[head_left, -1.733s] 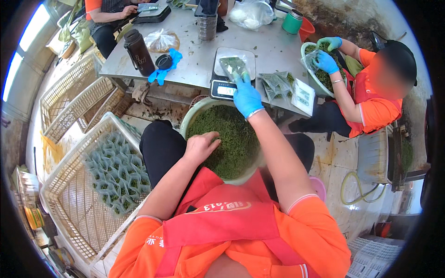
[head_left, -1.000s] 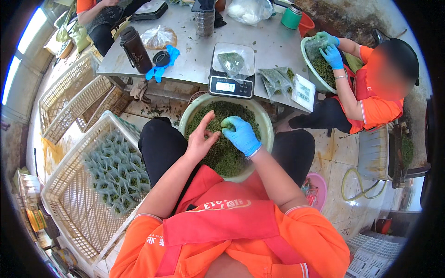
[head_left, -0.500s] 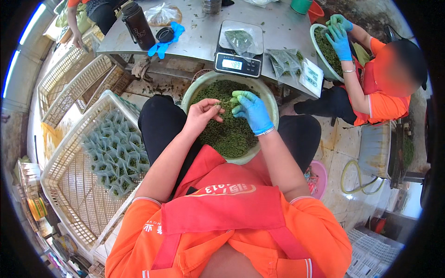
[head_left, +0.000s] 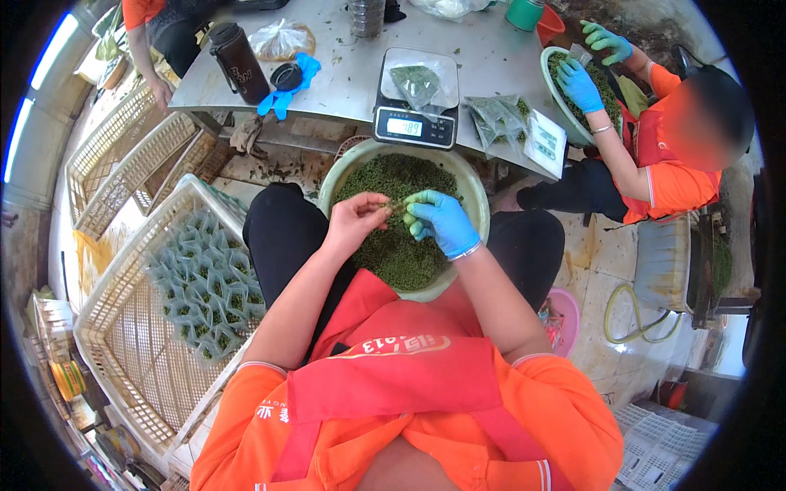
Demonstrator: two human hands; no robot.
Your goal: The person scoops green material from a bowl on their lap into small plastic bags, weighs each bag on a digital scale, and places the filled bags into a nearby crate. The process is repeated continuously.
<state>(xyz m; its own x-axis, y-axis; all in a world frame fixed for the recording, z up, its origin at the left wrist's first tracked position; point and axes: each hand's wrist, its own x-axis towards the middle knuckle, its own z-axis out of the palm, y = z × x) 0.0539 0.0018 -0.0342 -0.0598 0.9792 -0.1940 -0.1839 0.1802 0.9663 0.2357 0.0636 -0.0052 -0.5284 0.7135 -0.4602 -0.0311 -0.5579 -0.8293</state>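
Note:
Over a pale green tub (head_left: 483,204) of small green beaded sprigs (head_left: 397,262), between my legs, my bare left hand (head_left: 356,219) pinches a small greenish bit (head_left: 396,206). My right hand (head_left: 442,225), in a blue glove with green-stained fingertips, is curled at the other end of that bit, thumb and fingers on it. Above the tub, on the table edge, a digital scale (head_left: 414,125) bears a clear bag (head_left: 413,82) of greens. More filled bags (head_left: 495,119) lie to its right. A plastic crate (head_left: 110,327) at my left holds several bags (head_left: 201,286) of greens.
A gloved co-worker (head_left: 671,180) works at a bowl (head_left: 573,123) on the right; another (head_left: 143,49) is at the upper left. A dark bottle (head_left: 237,65) and blue glove (head_left: 278,102) lie on the steel table (head_left: 327,82). Empty crates (head_left: 106,164), a pink basin (head_left: 565,327) and a hose (head_left: 622,327) surround me.
My right hand left the bag on the scale and came down into the tub's area beside my left hand. Both now meet at a small bit of greens. The scale's bag stays put.

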